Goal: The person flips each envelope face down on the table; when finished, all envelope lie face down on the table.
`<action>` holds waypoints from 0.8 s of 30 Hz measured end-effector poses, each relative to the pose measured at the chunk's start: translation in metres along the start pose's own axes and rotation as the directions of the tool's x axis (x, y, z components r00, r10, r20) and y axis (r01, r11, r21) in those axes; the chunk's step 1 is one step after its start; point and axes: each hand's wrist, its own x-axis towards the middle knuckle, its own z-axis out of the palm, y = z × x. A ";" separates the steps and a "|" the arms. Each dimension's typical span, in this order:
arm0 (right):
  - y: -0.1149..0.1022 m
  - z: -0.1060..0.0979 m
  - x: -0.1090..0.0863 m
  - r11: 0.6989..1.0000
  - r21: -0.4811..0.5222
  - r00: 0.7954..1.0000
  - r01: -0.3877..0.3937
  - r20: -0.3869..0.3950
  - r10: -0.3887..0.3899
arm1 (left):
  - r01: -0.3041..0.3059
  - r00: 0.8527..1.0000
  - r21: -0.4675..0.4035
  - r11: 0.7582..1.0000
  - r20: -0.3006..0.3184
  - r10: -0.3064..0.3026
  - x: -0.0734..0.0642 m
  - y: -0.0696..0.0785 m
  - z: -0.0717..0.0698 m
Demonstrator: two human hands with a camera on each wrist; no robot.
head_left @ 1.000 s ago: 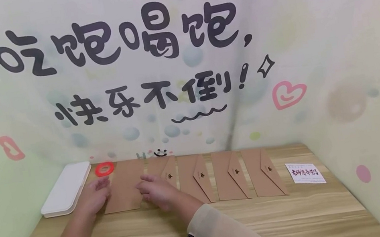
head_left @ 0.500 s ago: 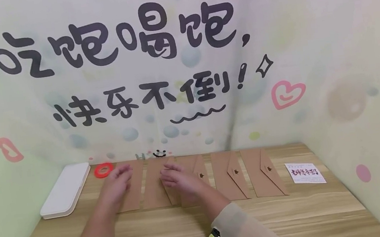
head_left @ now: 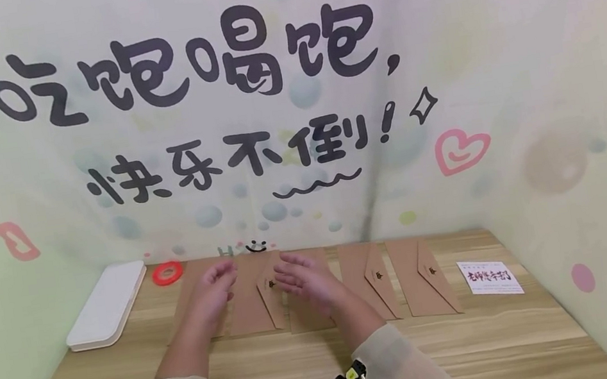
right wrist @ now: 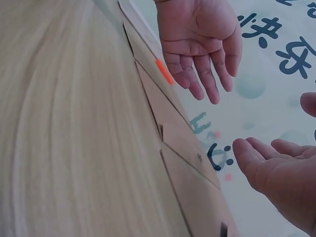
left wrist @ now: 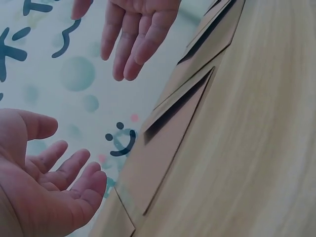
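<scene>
Both hands are held apart above a row of several brown paper envelopes, palms turned toward each other and nothing between them. In the head view, my left hand [head_left: 215, 296] overlaps the leftmost envelope [head_left: 186, 290], its fingertips reaching the edge of the second envelope [head_left: 245, 301]. My right hand [head_left: 309, 279] overlaps the third envelope [head_left: 307, 318]. The second one, flap and small dark print showing, lies between the hands. Farther right are two more envelopes [head_left: 353, 273], flaps toward the right. In the left wrist view, my left hand [left wrist: 54, 182] has loosely bent fingers.
At the back left lie a white flat case [head_left: 107, 304] and a red roll of tape [head_left: 158, 276]. A white printed card [head_left: 492, 286] lies right of the row on the wooden table [head_left: 282, 367]. A printed cloth backdrop [head_left: 249, 216] rises behind the table.
Both hands have moved right along the row, the left from beside the leftmost envelope to over it, the right from the second envelope to the third. The envelopes have stayed in place.
</scene>
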 end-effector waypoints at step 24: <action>0.027 -0.002 0.001 0.994 0.060 0.995 -0.086 -0.049 0.089 | 0.045 0.999 0.160 0.986 0.005 -0.047 -0.003 -0.013 0.002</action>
